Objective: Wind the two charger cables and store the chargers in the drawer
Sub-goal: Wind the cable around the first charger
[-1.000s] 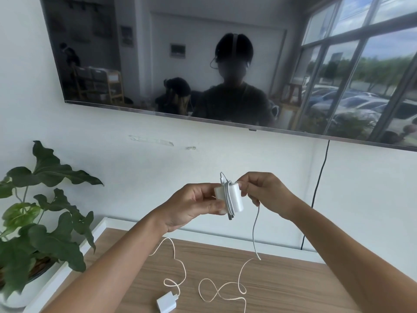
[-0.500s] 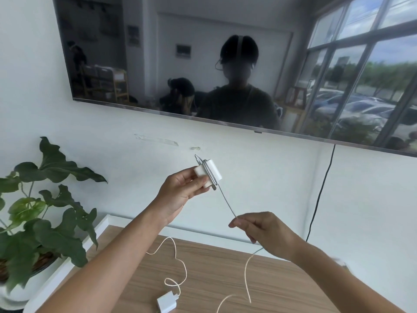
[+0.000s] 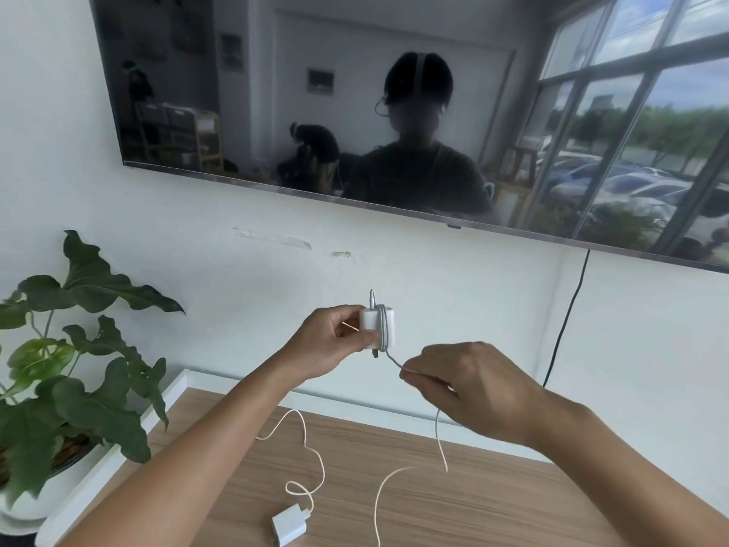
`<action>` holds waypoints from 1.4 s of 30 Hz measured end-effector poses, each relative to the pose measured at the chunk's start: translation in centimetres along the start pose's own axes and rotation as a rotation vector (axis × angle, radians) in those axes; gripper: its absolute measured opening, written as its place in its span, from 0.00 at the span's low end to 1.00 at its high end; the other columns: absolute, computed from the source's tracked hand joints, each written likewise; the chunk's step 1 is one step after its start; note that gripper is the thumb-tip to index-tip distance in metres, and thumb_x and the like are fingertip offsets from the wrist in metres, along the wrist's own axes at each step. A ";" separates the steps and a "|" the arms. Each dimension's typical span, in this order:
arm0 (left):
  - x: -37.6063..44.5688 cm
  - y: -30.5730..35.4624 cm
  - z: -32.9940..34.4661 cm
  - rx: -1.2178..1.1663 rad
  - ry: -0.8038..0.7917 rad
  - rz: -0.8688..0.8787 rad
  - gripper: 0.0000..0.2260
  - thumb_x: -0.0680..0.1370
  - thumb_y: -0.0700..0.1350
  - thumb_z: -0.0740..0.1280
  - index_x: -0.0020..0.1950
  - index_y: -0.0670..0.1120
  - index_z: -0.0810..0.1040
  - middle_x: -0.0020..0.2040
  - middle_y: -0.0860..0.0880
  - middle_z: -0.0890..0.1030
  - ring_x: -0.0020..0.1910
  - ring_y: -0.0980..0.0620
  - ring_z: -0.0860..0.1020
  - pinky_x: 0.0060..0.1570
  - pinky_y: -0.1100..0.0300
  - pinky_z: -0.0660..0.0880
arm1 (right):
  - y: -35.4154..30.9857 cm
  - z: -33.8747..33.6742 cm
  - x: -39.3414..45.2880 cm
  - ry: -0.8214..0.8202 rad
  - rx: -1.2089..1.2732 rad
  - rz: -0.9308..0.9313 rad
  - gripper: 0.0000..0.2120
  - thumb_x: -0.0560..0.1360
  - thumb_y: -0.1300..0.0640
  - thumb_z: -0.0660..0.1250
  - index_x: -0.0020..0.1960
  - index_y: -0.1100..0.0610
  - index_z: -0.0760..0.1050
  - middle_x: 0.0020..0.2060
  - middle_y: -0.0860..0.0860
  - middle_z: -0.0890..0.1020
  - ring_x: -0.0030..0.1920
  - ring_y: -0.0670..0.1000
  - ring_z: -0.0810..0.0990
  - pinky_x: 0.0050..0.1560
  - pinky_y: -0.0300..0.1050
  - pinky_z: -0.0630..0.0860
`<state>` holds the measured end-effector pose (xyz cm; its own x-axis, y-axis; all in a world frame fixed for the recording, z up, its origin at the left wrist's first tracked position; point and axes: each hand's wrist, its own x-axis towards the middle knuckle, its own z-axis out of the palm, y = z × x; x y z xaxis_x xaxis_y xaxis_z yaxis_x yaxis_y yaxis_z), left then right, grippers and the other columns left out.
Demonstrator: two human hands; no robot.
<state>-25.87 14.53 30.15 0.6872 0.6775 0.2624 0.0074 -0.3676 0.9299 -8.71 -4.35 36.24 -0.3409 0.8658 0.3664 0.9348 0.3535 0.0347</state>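
My left hand [image 3: 327, 343] grips a white charger block [image 3: 374, 325] in the air in front of the wall, with several turns of its cable wrapped round it. My right hand [image 3: 469, 388] pinches that cable [image 3: 440, 440] just below and to the right of the block; the loose end hangs down and trails over the wooden top. A second white charger [image 3: 288, 529] lies on the wood near the bottom edge, its cable [image 3: 311, 456] loosely looped behind it. No drawer is in view.
A wooden cabinet top [image 3: 453, 503] with a white rim runs along the wall. A leafy plant [image 3: 67, 373] in a white pot stands at the left. A wall-mounted screen [image 3: 394, 112] hangs above, with a black cord [image 3: 568, 321] dropping at its right.
My right hand has come back up towards the block after pulling the cable down and away. My left hand, with the block, has dropped slightly. More cable has left the wooden top.
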 end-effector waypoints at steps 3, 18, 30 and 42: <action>-0.1 0.3 0.2 0.092 -0.049 0.005 0.09 0.75 0.51 0.74 0.55 0.57 0.84 0.47 0.52 0.87 0.43 0.53 0.81 0.48 0.47 0.77 | 0.9 -0.7 0.9 0.038 -0.021 0.008 0.15 0.83 0.49 0.58 0.46 0.54 0.79 0.35 0.46 0.78 0.35 0.53 0.74 0.35 0.52 0.75; -2.0 1.7 1.8 0.163 -0.350 0.040 0.13 0.80 0.43 0.73 0.64 0.45 0.81 0.50 0.49 0.86 0.47 0.58 0.82 0.55 0.58 0.77 | 4.5 -1.5 3.3 0.090 0.578 0.480 0.10 0.69 0.51 0.81 0.41 0.54 0.81 0.28 0.48 0.70 0.31 0.49 0.64 0.31 0.38 0.63; -2.1 3.0 2.9 -0.316 -0.364 0.092 0.16 0.80 0.35 0.70 0.67 0.40 0.80 0.58 0.40 0.85 0.57 0.45 0.83 0.62 0.52 0.79 | 5.6 3.9 0.2 0.070 1.170 0.719 0.15 0.80 0.51 0.69 0.41 0.61 0.79 0.30 0.51 0.74 0.29 0.49 0.66 0.31 0.39 0.65; -0.9 1.5 1.8 -0.491 0.034 0.016 0.11 0.79 0.37 0.72 0.61 0.37 0.83 0.53 0.40 0.85 0.55 0.42 0.84 0.64 0.49 0.80 | 1.2 4.5 -2.3 -0.083 0.833 0.737 0.15 0.82 0.46 0.65 0.43 0.49 0.86 0.26 0.46 0.72 0.31 0.47 0.69 0.34 0.37 0.68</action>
<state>-25.17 12.15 30.85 0.6605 0.6974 0.2783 -0.3518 -0.0401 0.9352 -7.23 -4.33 31.30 0.2351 0.9717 -0.0244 0.5633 -0.1566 -0.8113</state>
